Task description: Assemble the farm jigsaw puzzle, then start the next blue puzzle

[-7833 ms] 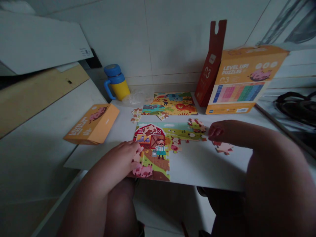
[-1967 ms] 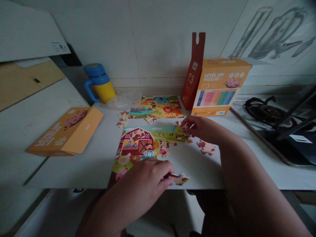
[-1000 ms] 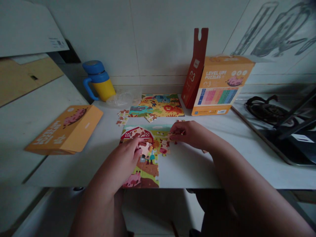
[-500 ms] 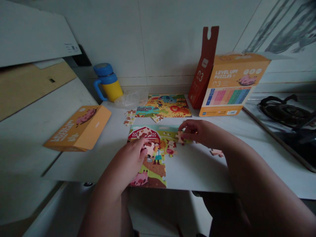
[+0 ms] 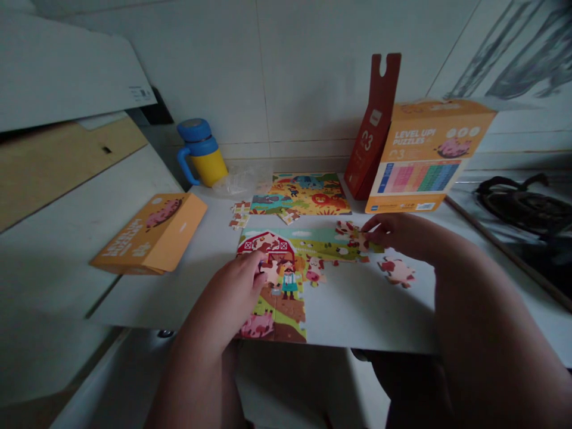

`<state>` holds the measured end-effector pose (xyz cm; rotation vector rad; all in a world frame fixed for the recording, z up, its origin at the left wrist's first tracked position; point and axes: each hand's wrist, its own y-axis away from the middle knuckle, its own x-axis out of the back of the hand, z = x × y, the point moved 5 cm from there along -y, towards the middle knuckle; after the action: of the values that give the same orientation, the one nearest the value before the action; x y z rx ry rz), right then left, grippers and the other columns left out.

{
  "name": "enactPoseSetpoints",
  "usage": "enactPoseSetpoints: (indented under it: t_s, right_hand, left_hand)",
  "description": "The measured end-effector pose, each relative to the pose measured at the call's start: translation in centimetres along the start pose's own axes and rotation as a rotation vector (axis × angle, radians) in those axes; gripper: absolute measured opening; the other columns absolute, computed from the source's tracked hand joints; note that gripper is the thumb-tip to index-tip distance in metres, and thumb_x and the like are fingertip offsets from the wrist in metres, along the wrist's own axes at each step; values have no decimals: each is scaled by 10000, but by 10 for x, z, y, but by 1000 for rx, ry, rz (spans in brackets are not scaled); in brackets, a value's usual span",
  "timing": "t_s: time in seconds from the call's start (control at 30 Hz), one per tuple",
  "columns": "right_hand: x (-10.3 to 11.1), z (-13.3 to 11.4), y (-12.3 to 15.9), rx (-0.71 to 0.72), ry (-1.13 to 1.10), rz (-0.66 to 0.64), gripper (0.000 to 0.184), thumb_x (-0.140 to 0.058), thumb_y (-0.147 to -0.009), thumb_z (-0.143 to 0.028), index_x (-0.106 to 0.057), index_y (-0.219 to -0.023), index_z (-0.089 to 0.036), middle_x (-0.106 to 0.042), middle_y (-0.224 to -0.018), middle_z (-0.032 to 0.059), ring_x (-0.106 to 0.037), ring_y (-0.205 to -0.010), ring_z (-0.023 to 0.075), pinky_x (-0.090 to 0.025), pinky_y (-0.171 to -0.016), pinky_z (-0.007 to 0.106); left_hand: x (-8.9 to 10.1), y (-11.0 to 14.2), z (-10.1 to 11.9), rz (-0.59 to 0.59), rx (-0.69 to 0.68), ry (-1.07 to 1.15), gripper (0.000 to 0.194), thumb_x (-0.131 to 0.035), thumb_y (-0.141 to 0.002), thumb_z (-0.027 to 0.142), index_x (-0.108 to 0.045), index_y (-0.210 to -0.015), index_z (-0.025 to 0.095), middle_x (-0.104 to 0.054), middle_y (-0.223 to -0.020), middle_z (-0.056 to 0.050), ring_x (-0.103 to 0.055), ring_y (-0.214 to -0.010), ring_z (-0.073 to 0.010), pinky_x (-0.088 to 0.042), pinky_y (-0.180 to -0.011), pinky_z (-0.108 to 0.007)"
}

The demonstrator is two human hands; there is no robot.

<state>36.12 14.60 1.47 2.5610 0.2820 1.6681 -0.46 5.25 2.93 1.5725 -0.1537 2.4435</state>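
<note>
A farm jigsaw puzzle (image 5: 286,313), partly joined, lies on the white table with its barn, farmer and pig on the left and a green strip along the top. My left hand (image 5: 243,277) rests over the barn, its fingers closed on a pale puzzle piece with brown patches (image 5: 270,271). At the strip's right end, my right hand (image 5: 395,233) pinches a puzzle piece (image 5: 363,239); the fingers partly hide it. A cow-face section (image 5: 315,271) hangs below the strip. Loose brown-and-pink pieces (image 5: 397,271) lie below my right hand.
Behind lies a jungle animal puzzle (image 5: 308,193), with small loose pieces (image 5: 240,214) beside it. An orange box (image 5: 149,235) lies left; an open orange box (image 5: 417,161) stands right. A blue-yellow jug (image 5: 205,158) stands by the wall, and a stove burner (image 5: 527,205) is far right.
My right hand has moved right, from above the cow face to the strip's right end, uncovering the strip and the loose pieces. My left hand stays over the barn.
</note>
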Motion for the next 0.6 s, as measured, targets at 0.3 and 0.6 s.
enactPoseSetpoints:
  t_s: [0.3,0.6]
  right_hand:
    - [-4,3,2,-39,68,-113,189,-693,-928,-258,-853,-1026,-237,-840,-946,89,-735,-742,225,-535,-694,348]
    - [-3,-7,4,-48,193,-146,187,-675,-916,-218,-856,-964,-229,-835,-934,79,-741,-762,229,-518,-710,335]
  left_hand:
    - [21,-2,-9,40,58,-107,213,-546,-1045,261,-696,-1178,188,-784,-1174,-128,-738,-1074,-272,-554,-941,-378]
    - [70,-86,-53,9,227,-475,440,-533,-1022,504,-788,-1161,174,-805,-1181,-154,-749,-1102,-307,-550,-917,-334]
